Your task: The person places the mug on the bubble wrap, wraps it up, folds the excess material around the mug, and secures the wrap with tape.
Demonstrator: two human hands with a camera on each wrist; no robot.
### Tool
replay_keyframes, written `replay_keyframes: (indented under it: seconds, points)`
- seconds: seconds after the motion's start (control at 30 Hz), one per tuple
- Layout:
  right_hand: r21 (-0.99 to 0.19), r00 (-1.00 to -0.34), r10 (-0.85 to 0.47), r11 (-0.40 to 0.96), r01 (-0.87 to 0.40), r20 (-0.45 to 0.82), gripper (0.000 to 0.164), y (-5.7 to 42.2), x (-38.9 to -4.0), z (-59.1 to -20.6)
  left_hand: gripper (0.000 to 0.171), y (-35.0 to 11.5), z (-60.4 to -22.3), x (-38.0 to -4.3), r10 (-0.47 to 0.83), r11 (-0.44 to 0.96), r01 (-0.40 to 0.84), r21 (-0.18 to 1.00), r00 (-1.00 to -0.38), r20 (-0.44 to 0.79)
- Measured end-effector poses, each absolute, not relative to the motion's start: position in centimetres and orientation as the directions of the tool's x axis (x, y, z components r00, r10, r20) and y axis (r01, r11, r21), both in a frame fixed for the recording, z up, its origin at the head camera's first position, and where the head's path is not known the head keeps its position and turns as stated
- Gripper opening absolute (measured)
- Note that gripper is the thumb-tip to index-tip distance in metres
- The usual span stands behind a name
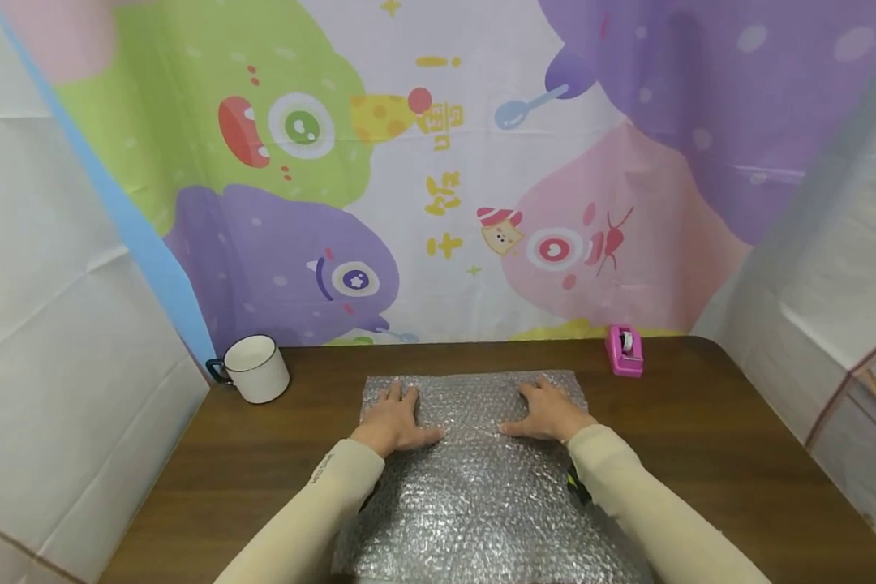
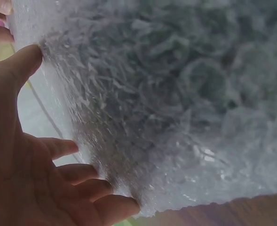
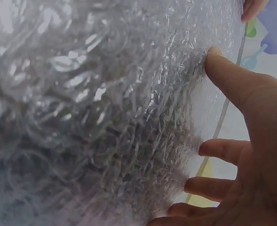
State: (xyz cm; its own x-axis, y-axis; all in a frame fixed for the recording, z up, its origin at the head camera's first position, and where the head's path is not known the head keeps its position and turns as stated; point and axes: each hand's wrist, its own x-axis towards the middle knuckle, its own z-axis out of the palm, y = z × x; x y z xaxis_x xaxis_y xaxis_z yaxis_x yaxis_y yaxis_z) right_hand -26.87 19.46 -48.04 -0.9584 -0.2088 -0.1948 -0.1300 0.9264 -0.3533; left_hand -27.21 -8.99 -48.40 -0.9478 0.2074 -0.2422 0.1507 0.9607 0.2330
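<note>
A sheet of clear bubble wrap (image 1: pixel 467 487) lies spread on the table, its far edge a little short of the table's back edge. My left hand (image 1: pixel 397 422) rests on its far left part, fingers spread and thumb pointing inward. Opposite it, my right hand (image 1: pixel 551 412) touches the far right part the same way. In the left wrist view the fingertips (image 2: pixel 122 207) press on the bubbly surface without curling round it. The right wrist view has the thumb (image 3: pixel 223 68) and fingertips on the wrap too.
On the brown wooden table (image 1: pixel 277 470), a white mug (image 1: pixel 259 371) with a dark handle stands at the back left. A pink tape dispenser (image 1: pixel 625 353) sits at the back right. Behind hangs a cartoon-printed cloth (image 1: pixel 453 300); pale panels flank both sides.
</note>
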Motion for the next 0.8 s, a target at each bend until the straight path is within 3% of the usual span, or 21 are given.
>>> replay_keyframes:
  seconds: [0.43,0.8]
  points:
    - [-0.303,-0.955,-0.209,0.943,-0.14,-0.21,0.093,19.39,-27.03,-48.12,0.102,-9.3,-48.34,-26.99,0.234,0.956,0.179,0.232,-0.944,-0.233]
    - [-0.227,-0.971,-0.193,0.961,-0.157,-0.143,0.1,19.82,-26.96,-47.96,0.102,-9.32,-48.49,-27.07,0.233,0.956,0.178,0.232,-0.944,-0.233]
